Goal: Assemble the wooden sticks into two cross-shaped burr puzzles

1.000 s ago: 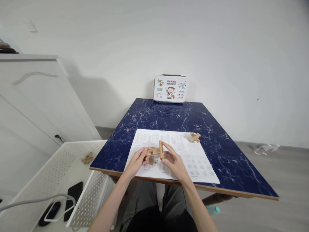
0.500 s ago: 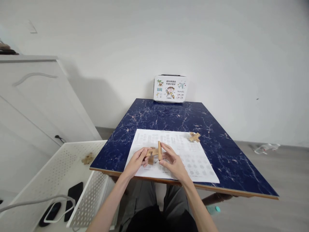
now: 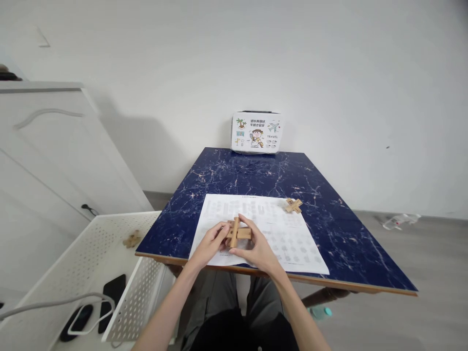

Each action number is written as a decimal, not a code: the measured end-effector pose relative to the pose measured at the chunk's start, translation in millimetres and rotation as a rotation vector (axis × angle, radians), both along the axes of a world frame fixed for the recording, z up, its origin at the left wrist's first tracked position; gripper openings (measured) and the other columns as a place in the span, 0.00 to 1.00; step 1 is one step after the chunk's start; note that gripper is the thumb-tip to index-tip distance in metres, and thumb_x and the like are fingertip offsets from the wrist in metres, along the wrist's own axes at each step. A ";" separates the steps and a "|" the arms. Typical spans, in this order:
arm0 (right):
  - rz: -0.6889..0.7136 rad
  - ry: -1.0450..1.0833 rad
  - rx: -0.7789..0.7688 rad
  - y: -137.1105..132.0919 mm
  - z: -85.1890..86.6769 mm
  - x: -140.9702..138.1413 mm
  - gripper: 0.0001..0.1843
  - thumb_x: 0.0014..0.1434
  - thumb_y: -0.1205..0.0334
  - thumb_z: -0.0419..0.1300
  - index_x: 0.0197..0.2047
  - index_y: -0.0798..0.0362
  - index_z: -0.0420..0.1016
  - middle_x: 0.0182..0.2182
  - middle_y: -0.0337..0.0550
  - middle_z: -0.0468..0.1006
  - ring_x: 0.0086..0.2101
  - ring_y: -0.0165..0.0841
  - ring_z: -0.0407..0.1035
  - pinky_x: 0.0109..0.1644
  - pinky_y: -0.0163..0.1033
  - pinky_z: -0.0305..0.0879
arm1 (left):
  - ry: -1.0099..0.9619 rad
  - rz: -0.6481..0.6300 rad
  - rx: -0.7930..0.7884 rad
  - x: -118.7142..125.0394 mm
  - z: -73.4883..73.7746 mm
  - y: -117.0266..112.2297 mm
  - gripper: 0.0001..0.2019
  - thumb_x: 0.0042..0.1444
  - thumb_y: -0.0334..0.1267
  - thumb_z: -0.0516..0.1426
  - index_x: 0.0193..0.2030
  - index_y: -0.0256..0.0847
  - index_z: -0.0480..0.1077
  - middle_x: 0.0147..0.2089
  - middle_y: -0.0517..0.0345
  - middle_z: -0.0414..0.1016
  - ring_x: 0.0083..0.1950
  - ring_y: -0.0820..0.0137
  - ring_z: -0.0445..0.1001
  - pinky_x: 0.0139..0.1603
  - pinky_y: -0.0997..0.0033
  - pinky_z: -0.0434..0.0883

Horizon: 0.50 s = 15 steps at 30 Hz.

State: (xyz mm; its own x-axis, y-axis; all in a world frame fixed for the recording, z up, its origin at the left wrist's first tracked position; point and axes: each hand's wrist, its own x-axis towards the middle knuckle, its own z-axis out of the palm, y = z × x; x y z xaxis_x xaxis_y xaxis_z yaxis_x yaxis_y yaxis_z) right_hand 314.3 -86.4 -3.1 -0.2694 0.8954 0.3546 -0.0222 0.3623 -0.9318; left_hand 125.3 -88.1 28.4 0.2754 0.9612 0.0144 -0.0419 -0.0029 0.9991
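The person's L hand [image 3: 210, 245] and R hand [image 3: 258, 248] are close together over the near part of the printed sheet [image 3: 314, 265], which lies on the blue tabletop [image 3: 256, 175] w/ white veins. The wooden bar [image 3: 234, 233] is btwn the two hands. The R fingers are grasping it: index is at the far end, thumb is at the near end. The bar runs across the wooden blocks [image 3: 244, 233], leaning slightly; if it is already fitted into them, I cannot tell. The L fingers are closed on the L side of these blocks, but partly hidden, so the exact contact is not clear. One block sticks out to the R of the bar, toward the R palm.

A wooden cross [image 3: 293, 205] rests at the far R corner of the sheet, apart from both hands. At the far edge of the tabletop, a white case [image 3: 256, 132] w/ cartoon prints stands near the wall. To the L, lower than the tabletop, is a white perforated bin [image 3: 127, 307], w/ some wooden pcs. [image 3: 132, 239] and a flat black object [image 3: 112, 297] inside.
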 end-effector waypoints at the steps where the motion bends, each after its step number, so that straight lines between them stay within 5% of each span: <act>1: -0.010 -0.005 -0.002 -0.9 0.3 0.0 0.53 0.50 0.52 0.79 0.74 0.46 0.61 0.69 0.53 0.67 0.67 0.50 0.64 0.71 0.57 0.61 | 0.003 -0.001 0.000 0.1 1.0 -0.7 0.24 0.64 0.60 0.60 0.46 0.37 0.74 0.30 0.63 0.65 0.26 0.75 0.59 0.26 0.75 0.58; 15: -0.149 -0.202 0.156 -10.0 20.6 0.8 0.50 0.50 0.56 0.76 0.72 0.48 0.62 0.63 0.55 0.74 0.59 0.53 0.72 0.65 0.57 0.68 | -0.017 -0.017 -0.035 -7.0 -6.6 -0.3 0.25 0.64 0.61 0.59 0.44 0.37 0.72 0.29 0.64 0.61 0.27 0.75 0.58 0.26 0.76 0.58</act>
